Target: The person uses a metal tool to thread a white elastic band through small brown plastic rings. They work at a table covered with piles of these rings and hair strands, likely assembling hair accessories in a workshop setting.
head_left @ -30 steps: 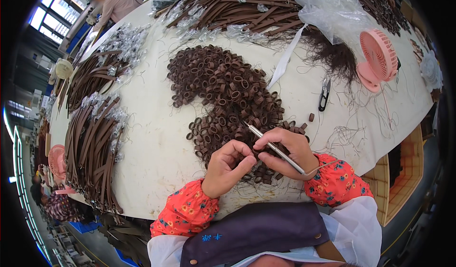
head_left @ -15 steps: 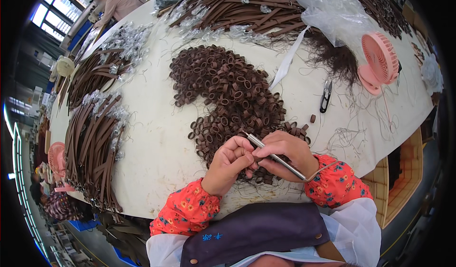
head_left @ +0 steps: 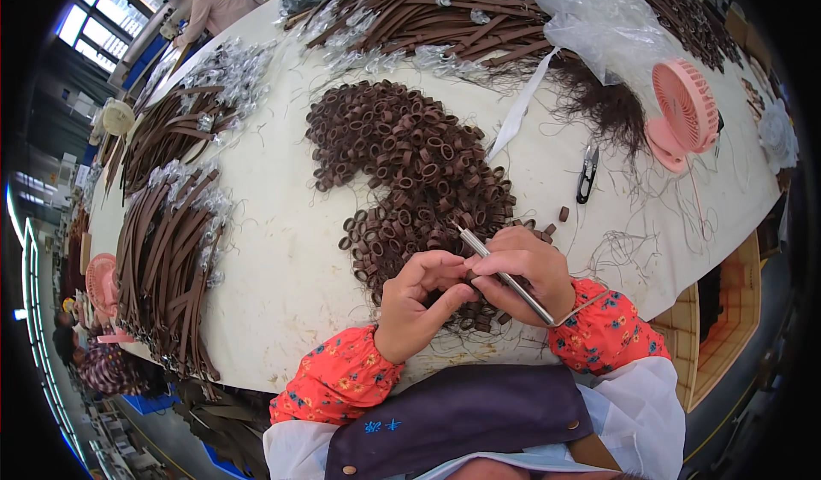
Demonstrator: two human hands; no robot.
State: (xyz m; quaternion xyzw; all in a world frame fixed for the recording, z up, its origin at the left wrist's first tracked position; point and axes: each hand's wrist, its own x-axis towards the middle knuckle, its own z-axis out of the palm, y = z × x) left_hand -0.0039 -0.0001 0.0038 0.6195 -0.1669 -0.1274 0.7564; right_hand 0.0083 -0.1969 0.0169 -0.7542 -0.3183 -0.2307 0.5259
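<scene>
While the right hand (head_left: 524,266) holds a slim metal tool (head_left: 510,281) slantwise across its fingers, the left hand (head_left: 421,300) sits just beside it, thumb and forefinger curved toward each other with a narrow space inside. The fingertips of both come together or nearly so, and a small dark piece (head_left: 473,277) shows there, mostly hidden; whether the left fingers pinch it, I cannot tell. The tool's thin tip points up and leftward over a big pile of brown loops (head_left: 428,155), which lies on the middle of the white table (head_left: 274,241) and reaches down behind and below the fingers. A thin cord (head_left: 586,307) runs from the tool's back end over the right one of two red flowered sleeves (head_left: 342,377). One single loop (head_left: 564,214) lies to the right of the pile, and beyond it are black-handled snips (head_left: 587,176). Farther right stands a pink fan (head_left: 684,112), with a loose tangle of thread (head_left: 629,249) nearer the person. Brown straps (head_left: 171,266) with clear plastic at their ends lie in bunches on the left, and more straps (head_left: 462,18) are heaped along the far side, beside a clear plastic bag (head_left: 594,18). A dark apron (head_left: 462,412) covers the person's front, and a co-worker (head_left: 205,10) in a pale pink top leans at the upper left.
</scene>
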